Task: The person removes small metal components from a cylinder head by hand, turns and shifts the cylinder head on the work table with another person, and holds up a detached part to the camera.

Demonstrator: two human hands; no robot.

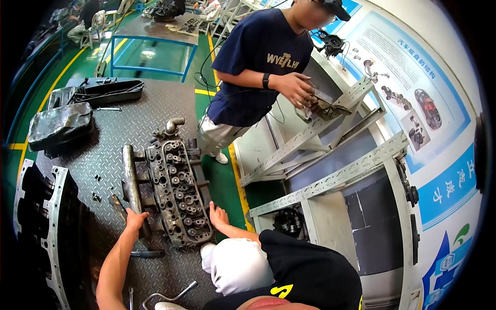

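Observation:
A greasy cylinder head (178,194) with exposed valve springs lies on the workbench. A rusty pipe-shaped manifold (133,178) runs along its left side. My left hand (135,219) is closed around the lower end of this manifold, with the thumb showing on top and the other fingers partly hidden. By the head's right side is my right hand (219,215), its fingers stretched out at the edge of a dark second manifold (200,178); whether they press on it is unclear. Beside my left hand lies a narrow worn strip or handle (118,206).
The tread-plate workbench (111,139) also carries an engine block (44,227), a dark oil pan (62,126), small bolts (96,197) and a bent wrench (170,297). Across from me a person (258,67) handles a part near the metal rack (320,139).

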